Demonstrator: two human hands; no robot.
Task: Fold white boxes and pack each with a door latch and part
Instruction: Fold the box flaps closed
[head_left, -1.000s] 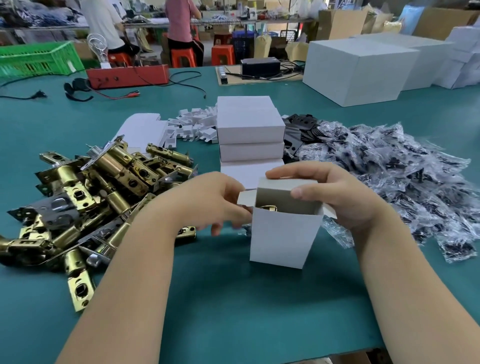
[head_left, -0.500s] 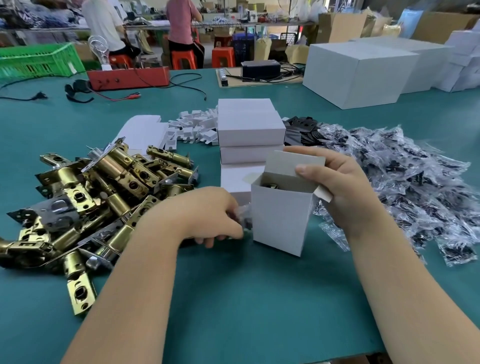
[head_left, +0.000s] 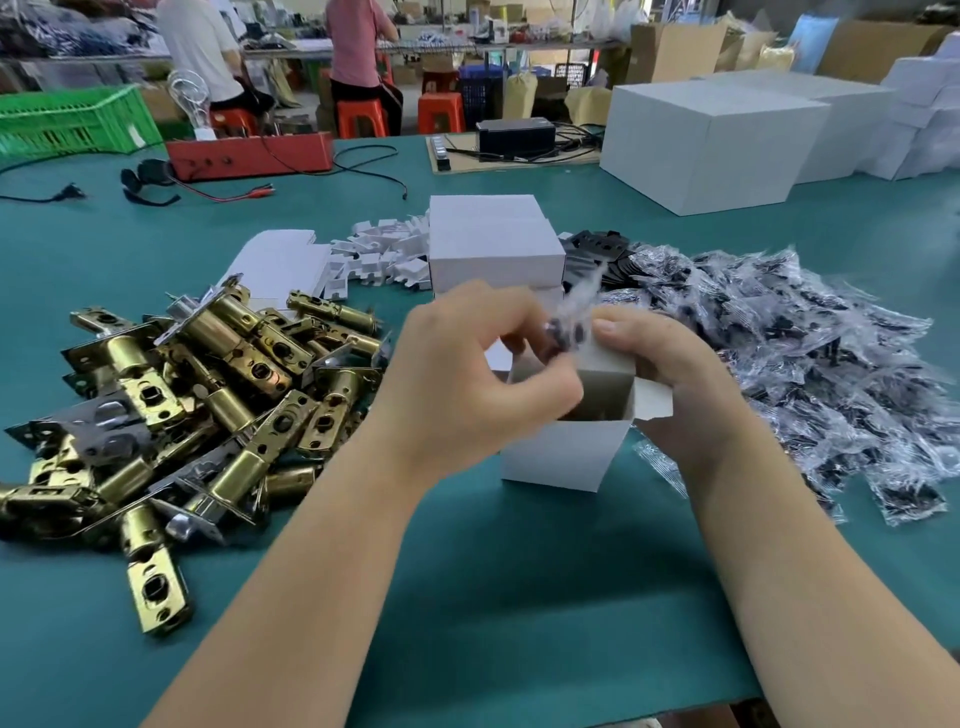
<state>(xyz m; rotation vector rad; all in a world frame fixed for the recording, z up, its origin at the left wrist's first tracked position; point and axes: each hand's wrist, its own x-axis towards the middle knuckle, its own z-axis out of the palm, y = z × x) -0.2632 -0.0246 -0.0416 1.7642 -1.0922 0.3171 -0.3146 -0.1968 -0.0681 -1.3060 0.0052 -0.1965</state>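
White carton (head_left: 558, 454), standing upright with its top flaps open on the teal table (head_left: 467, 597), sits between the two hands. Left hand (head_left: 467, 384): fingers curled, fingertips pinching a small clear bag of dark parts (head_left: 569, 327) directly above the carton's mouth; the bag is motion-blurred, so its contents cannot be identified. Right hand (head_left: 670, 379): fingers wrapped around the carton's far and right sides, thumb (head_left: 618, 325) resting at the rear flap, just beside the bag. Behind the fingertips of both hands, a stack of closed white boxes (head_left: 493, 244). Outboard of the left hand, a pile of brass door latches (head_left: 171, 410); outboard of the right hand, a heap of bagged parts (head_left: 805, 374). Whether a latch already lies inside the carton cannot be told.
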